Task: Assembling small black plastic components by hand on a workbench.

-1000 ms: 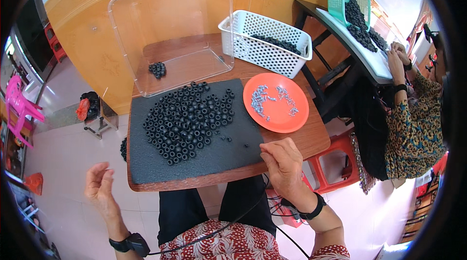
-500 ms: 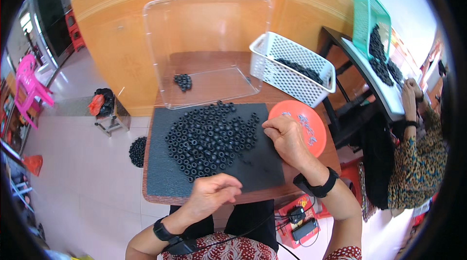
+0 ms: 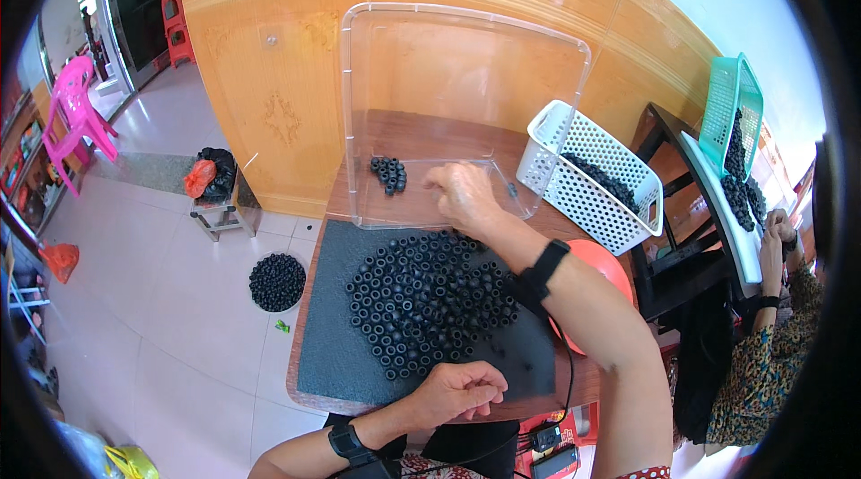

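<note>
Many small black rings [image 3: 421,300], hollow in the middle, lie in a loose heap on a dark grey mat [image 3: 327,335]. My right hand [image 3: 465,196] reaches over the mat into the clear plastic box [image 3: 348,120], beside a small cluster of black rings [image 3: 389,174] there. Its fingers are bent together, and whatever is between them cannot be made out. At the mat's near edge hovers my left hand [image 3: 459,391], fingers curled in against the thumb, their contents hidden. An orange-red plate [image 3: 603,265] is partly covered by my right forearm.
Behind the plate stands a white perforated basket [image 3: 583,174] holding black pieces. On the right, a person's hands [image 3: 777,241] work at a side table with a green basket [image 3: 733,116]. A bowl of black pieces [image 3: 277,282] sits on the floor at left.
My right hand has gone from above the plate to the left and away, into the clear box. My left hand stays near the mat's front edge. The whole view has shifted.
</note>
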{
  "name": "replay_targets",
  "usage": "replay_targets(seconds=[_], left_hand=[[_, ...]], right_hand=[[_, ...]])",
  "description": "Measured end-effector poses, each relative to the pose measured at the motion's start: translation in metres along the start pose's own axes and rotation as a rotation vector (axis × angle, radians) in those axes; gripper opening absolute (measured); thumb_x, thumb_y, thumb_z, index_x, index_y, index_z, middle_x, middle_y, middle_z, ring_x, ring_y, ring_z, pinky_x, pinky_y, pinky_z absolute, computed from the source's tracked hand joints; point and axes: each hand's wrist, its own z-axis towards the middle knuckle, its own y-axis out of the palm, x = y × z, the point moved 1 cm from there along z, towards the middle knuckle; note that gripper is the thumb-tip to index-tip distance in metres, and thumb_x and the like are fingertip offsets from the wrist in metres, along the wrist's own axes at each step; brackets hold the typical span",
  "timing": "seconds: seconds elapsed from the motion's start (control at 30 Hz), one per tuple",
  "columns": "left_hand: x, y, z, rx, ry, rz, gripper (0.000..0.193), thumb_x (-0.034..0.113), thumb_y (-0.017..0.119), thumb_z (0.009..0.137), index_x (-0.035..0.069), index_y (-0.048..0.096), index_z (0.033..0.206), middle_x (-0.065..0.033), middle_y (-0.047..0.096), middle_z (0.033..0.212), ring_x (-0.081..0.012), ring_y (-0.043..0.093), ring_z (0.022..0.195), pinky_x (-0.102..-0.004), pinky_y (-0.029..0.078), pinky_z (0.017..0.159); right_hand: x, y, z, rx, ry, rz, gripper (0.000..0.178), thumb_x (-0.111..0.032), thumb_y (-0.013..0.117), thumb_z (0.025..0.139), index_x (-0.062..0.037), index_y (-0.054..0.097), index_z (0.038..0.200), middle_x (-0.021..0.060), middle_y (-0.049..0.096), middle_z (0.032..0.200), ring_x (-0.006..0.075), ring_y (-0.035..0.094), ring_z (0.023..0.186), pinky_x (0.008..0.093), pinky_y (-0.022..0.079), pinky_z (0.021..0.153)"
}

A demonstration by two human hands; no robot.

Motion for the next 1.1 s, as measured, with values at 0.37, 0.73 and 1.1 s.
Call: replay_targets(seconds=[0.37, 0.73, 1.1], left_hand=[[-0.001, 0.003, 0.001, 0.021, 0.073, 0.132, 0.019, 0.014, 0.051, 0.093, 0.002, 0.059, 0.104, -0.0032, 0.061, 0.088, -0.0067, 0.057, 0.07, -0.0193, 0.046, 0.056], [0.003, 0.002, -0.001, 0.047, 0.071, 0.123, 0.016, 0.011, 0.05, 0.092, 0.001, 0.059, 0.101, -0.0039, 0.061, 0.086, -0.0073, 0.058, 0.07, -0.0191, 0.047, 0.056], [0.013, 0.02, -0.008, 0.274, 0.177, -0.216, 0.022, 0.017, 0.051, 0.093, -0.001, 0.055, 0.104, -0.0089, 0.062, 0.088, -0.0113, 0.058, 0.069, -0.0216, 0.047, 0.057]], right_hand=[[-0.015, 0.057, 0.031, -0.217, -0.129, -0.094, 0.013, -0.004, 0.058, 0.069, -0.0055, 0.066, 0.078, 0.0183, 0.062, 0.084, 0.0351, 0.055, 0.088, 0.0429, 0.048, 0.076], [-0.005, -0.004, -0.03, -0.091, -0.022, 0.173, 0.013, -0.008, 0.056, 0.07, -0.001, 0.063, 0.078, 0.0182, 0.061, 0.077, 0.0353, 0.057, 0.079, 0.0433, 0.045, 0.074], [-0.076, -0.106, -0.191, -0.037, 0.173, 0.509, 0.025, 0.001, 0.069, 0.067, -0.0013, 0.059, 0.09, 0.0092, 0.058, 0.076, 0.0212, 0.054, 0.068, 0.0299, 0.045, 0.056]])
